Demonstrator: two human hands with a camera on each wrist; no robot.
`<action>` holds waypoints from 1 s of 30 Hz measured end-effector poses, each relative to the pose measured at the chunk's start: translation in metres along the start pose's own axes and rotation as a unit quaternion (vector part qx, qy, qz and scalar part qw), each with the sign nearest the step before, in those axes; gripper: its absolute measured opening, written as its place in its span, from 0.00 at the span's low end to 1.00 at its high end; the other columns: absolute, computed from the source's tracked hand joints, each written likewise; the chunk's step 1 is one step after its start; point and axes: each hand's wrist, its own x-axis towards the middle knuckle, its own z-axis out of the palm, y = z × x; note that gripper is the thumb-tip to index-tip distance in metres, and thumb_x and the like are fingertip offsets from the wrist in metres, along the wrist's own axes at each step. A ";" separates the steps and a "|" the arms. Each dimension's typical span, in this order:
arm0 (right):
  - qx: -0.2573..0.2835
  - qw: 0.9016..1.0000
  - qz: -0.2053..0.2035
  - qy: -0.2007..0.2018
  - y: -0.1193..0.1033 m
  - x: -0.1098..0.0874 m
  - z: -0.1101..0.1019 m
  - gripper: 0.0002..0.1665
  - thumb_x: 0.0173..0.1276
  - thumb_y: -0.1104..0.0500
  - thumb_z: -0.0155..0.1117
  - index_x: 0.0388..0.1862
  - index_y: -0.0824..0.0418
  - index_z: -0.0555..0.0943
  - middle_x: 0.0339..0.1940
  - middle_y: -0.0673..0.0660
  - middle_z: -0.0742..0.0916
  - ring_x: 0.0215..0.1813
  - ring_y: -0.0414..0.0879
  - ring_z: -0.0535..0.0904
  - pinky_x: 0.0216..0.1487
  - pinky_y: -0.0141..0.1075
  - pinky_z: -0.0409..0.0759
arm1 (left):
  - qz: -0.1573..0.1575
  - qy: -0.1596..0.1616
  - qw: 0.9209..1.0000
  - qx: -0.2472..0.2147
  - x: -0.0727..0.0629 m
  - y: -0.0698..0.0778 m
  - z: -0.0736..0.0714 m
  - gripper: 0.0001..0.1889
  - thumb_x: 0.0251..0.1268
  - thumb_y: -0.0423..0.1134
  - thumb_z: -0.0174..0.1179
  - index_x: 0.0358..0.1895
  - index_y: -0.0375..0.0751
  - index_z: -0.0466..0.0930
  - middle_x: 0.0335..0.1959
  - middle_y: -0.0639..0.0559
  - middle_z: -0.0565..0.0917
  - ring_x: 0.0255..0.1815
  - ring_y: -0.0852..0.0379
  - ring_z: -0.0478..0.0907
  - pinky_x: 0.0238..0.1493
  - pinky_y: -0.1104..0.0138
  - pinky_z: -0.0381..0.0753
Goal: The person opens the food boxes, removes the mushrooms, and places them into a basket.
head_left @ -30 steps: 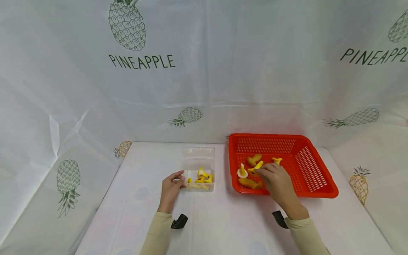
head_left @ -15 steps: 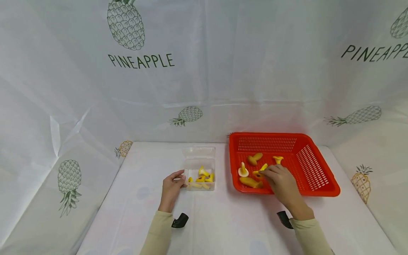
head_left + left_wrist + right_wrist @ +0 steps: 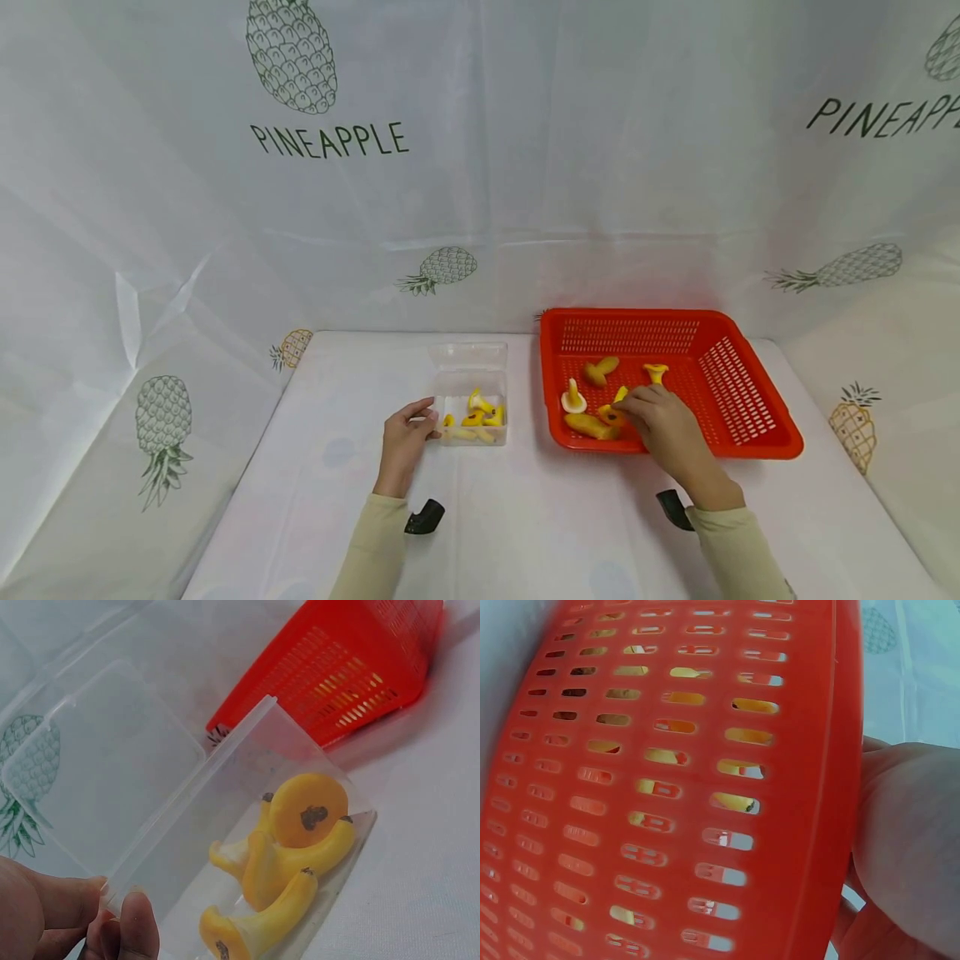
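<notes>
My left hand pinches the left wall of a clear plastic box, whose hinged lid stands raised at the back. Several yellow toy mushrooms lie inside the box. My right hand reaches over the front rim of a red basket, its fingertips pinching a yellow mushroom with a dark spot. Around it in the basket lie a white-capped mushroom, brownish mushrooms and another yellow mushroom. In the right wrist view, the basket wall hides my fingertips.
Both containers stand on a white-covered table, the basket to the right of the box. A white sheet printed with pineapples hangs behind. Black curved pieces show beside both sleeves.
My right hand has shifted slightly right and nearer inside the basket, and the yellow mushroom at its fingertips has moved and turned with it. My left hand stays at the box.
</notes>
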 end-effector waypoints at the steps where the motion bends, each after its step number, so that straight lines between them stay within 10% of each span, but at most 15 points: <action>1: 0.000 1.000 0.001 -0.002 0.000 0.000 0.000 0.17 0.49 0.75 0.83 0.37 0.62 0.92 0.34 0.53 0.89 0.40 0.51 0.82 0.41 0.49 0.89 | -0.001 0.000 1.000 0.000 0.000 0.000 0.000 0.19 0.76 0.25 0.60 0.65 0.21 0.78 0.44 0.42 0.79 0.33 0.58 0.80 0.35 0.72 0.87; 30: 0.022 1.000 -0.008 -0.001 -0.006 0.010 -0.002 0.17 0.51 0.77 0.81 0.37 0.62 0.91 0.38 0.54 0.89 0.43 0.52 0.83 0.42 0.50 0.90 | 0.000 -0.002 1.000 -0.007 0.001 0.000 0.000 0.19 0.75 0.25 0.61 0.65 0.21 0.78 0.44 0.43 0.79 0.33 0.58 0.80 0.35 0.72 0.87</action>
